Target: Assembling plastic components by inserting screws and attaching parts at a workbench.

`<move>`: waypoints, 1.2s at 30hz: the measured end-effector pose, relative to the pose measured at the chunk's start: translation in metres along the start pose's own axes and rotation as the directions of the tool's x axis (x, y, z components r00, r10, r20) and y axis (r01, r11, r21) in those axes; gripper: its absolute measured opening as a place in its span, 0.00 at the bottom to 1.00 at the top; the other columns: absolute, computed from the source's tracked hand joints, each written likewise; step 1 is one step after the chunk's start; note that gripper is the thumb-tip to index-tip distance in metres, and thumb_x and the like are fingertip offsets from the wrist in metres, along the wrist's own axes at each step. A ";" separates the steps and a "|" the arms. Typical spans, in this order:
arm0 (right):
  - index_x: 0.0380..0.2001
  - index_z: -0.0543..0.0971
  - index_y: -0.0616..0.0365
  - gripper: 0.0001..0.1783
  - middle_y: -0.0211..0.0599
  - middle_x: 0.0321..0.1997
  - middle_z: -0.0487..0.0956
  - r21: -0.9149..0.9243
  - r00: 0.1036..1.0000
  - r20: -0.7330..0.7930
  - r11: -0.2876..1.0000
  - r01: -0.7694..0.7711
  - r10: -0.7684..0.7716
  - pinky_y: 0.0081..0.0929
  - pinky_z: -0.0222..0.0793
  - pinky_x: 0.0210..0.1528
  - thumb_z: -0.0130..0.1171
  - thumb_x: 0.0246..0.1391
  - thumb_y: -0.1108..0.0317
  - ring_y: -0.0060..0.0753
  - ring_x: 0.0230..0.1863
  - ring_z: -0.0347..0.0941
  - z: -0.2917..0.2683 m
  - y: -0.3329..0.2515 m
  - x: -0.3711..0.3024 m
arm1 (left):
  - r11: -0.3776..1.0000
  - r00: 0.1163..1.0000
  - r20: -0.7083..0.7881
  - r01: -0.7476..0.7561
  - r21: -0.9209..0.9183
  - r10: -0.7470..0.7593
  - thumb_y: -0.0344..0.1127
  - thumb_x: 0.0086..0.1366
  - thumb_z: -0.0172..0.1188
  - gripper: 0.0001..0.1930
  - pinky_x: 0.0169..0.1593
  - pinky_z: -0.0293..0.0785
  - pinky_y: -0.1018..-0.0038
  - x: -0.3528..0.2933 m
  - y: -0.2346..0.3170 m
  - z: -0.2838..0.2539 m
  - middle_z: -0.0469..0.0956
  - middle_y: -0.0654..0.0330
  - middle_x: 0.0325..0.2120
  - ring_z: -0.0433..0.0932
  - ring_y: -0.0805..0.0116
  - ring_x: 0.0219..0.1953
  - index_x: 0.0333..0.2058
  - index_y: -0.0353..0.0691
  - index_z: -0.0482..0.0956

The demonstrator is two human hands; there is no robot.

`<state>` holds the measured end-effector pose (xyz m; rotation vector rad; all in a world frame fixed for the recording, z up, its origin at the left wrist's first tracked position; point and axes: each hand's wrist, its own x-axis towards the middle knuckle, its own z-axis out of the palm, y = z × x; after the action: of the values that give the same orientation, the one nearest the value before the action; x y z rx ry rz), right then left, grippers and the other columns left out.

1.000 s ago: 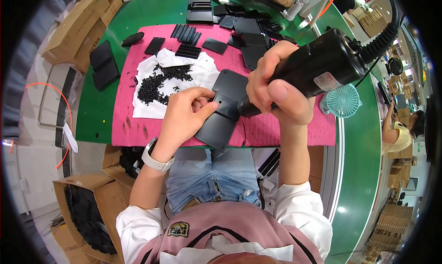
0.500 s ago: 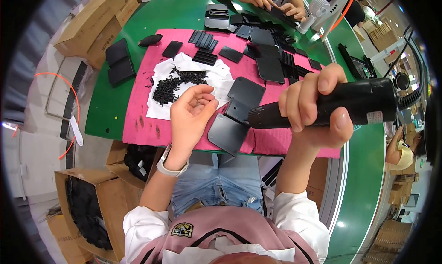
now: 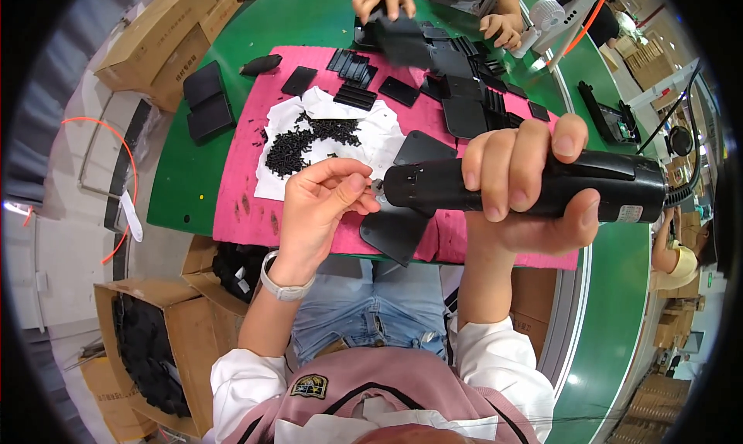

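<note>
Green table w/ pink mat; R hand clamped on blk power tool; L hand near tool's tip, can't tell its grip.

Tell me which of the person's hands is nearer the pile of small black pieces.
Left. The left hand is just on the near side of the pile, slightly right. The right hand is farther right, its grip around a black power tool.

Green tabletop, pink mat (smudged near its front), black two-panel part beside it
</note>
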<state>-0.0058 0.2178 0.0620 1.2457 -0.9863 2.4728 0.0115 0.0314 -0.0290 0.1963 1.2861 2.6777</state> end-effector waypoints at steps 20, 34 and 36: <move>0.40 0.66 0.59 0.17 0.31 0.17 0.65 -0.288 0.967 -0.093 0.923 -0.255 0.238 0.25 0.58 0.21 0.51 0.53 0.58 0.23 0.13 0.58 -0.017 -0.003 0.008 | 0.442 0.992 0.105 -0.122 0.889 0.063 0.43 0.63 0.56 0.21 0.27 0.69 0.70 0.010 0.000 0.018 0.75 0.56 0.18 0.74 0.65 0.20 0.45 0.28 0.71; 0.30 0.65 0.61 0.15 0.31 0.13 0.63 -0.421 0.926 -0.129 0.826 -0.375 0.355 0.19 0.51 0.12 0.60 0.47 0.66 0.20 0.10 0.56 -0.002 0.016 0.020 | 0.351 0.992 0.114 -0.086 0.932 -0.062 0.35 0.58 0.56 0.11 0.26 0.66 0.64 0.022 -0.007 0.023 0.72 0.55 0.15 0.74 0.56 0.21 0.37 0.34 0.76; 0.30 0.65 0.62 0.15 0.31 0.13 0.63 -0.391 0.929 -0.108 0.844 -0.368 0.355 0.19 0.51 0.12 0.60 0.47 0.66 0.20 0.10 0.56 -0.004 0.016 0.019 | 0.349 0.992 0.110 -0.084 0.933 -0.055 0.35 0.58 0.57 0.11 0.26 0.66 0.64 0.022 -0.008 0.022 0.72 0.55 0.15 0.74 0.57 0.21 0.37 0.34 0.76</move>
<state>-0.0278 0.2065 0.0676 0.9475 -1.7592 2.3411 -0.0049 0.0577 -0.0202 0.4855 2.6171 1.4788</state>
